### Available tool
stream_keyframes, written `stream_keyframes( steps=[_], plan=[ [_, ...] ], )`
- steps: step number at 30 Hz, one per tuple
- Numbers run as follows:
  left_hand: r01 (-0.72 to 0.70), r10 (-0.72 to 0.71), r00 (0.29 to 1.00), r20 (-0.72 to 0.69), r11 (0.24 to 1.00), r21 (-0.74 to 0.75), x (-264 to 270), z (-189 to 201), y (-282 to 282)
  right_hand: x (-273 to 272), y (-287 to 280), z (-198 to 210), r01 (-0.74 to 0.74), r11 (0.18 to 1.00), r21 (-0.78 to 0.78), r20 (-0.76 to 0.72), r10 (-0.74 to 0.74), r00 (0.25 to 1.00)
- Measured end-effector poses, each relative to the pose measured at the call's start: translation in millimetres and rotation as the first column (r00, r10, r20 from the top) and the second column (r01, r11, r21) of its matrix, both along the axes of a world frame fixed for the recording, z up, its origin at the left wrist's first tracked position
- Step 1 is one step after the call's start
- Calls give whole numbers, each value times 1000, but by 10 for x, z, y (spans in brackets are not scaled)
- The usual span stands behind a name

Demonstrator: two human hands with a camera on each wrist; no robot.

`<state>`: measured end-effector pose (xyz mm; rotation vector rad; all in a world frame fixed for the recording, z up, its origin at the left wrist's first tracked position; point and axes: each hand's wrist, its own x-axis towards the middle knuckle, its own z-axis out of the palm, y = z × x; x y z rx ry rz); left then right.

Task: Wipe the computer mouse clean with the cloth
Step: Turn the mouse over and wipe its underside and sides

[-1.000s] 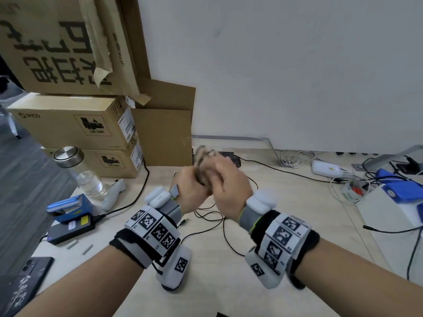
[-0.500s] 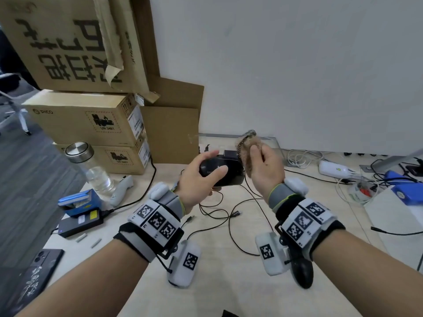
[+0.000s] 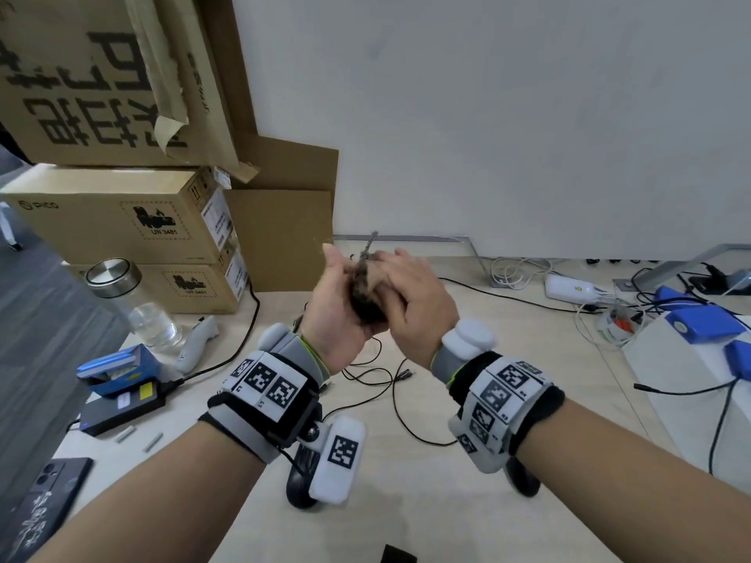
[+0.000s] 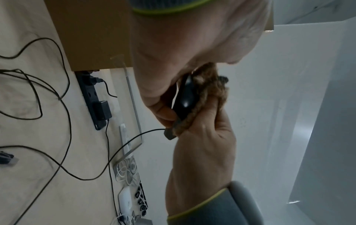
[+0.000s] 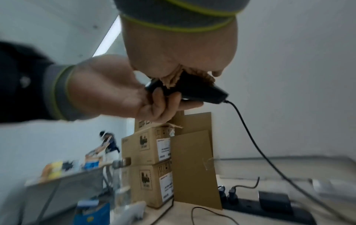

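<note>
Above the desk, my left hand [image 3: 345, 294] grips the black wired mouse [image 4: 185, 97], fingers curled under its body. My right hand [image 3: 400, 286] holds a bunched brown cloth [image 4: 205, 92] and presses it against the mouse's top. In the head view only a dark brown blur of cloth [image 3: 365, 294] shows between the two hands, and the mouse is mostly hidden. In the right wrist view the mouse [image 5: 202, 91] pokes out from under the cloth [image 5: 173, 79], and its cable [image 5: 250, 137] hangs down toward the desk.
Stacked cardboard boxes [image 3: 122, 221] stand at the back left, with a glass bottle [image 3: 134, 302] in front of them. A blue device [image 3: 118, 367] and a dark phone [image 3: 44, 493] lie at the left. Loose cables [image 3: 378, 371] cross the desk. A power strip [image 4: 94, 99] lies by the wall, and white and blue boxes [image 3: 699, 331] sit at the right.
Half a second ago my hands were apart, the mouse bare in the left and the cloth lifted off. Now the right hand has brought the cloth back onto the mouse.
</note>
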<state>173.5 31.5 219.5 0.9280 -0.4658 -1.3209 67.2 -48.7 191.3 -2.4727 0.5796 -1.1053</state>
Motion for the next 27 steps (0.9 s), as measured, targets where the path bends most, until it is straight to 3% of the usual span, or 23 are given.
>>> stream_keyframes(
  steps=[4, 6, 8, 10, 12, 15, 17, 22, 25, 27],
  plan=[
    [-109, 101, 977, 185, 993, 37, 25, -98, 28, -57, -77, 103, 168, 948, 270, 61, -191, 980],
    [-83, 76, 980, 182, 996, 30, 81, -134, 73, -88, -192, 87, 272, 837, 474, 78, -347, 934],
    [-39, 36, 987, 154, 999, 21, 141, -145, 111, -100, -272, 83, 233, 695, 681, 181, -467, 865],
    [-6, 1, 988, 157, 1000, 28, 165, -168, 120, -106, -288, 128, 145, 612, 778, 269, -532, 803],
    [22, -31, 979, 200, 999, 47, 150, -204, 107, -98, -269, 167, 160, 662, 732, 290, -516, 806],
    [43, -55, 947, 316, 998, 45, 59, -216, 67, -79, -197, 173, 272, 848, 455, 181, -387, 904],
    [-1, -9, 928, 373, 1000, 25, 16, -222, 51, -49, -110, 132, 281, 907, 313, 85, -321, 943],
    [-75, 71, 914, 399, 997, -6, 32, -254, 32, -76, 107, -27, 57, 997, 54, 86, -61, 994],
    [-62, 53, 902, 428, 998, 7, 55, -237, 59, -112, -58, 28, 144, 981, 132, 52, -152, 987],
    [-41, 30, 909, 417, 999, 19, 80, -245, 81, -106, -215, 72, 263, 903, 339, 22, -287, 958]
  ],
)
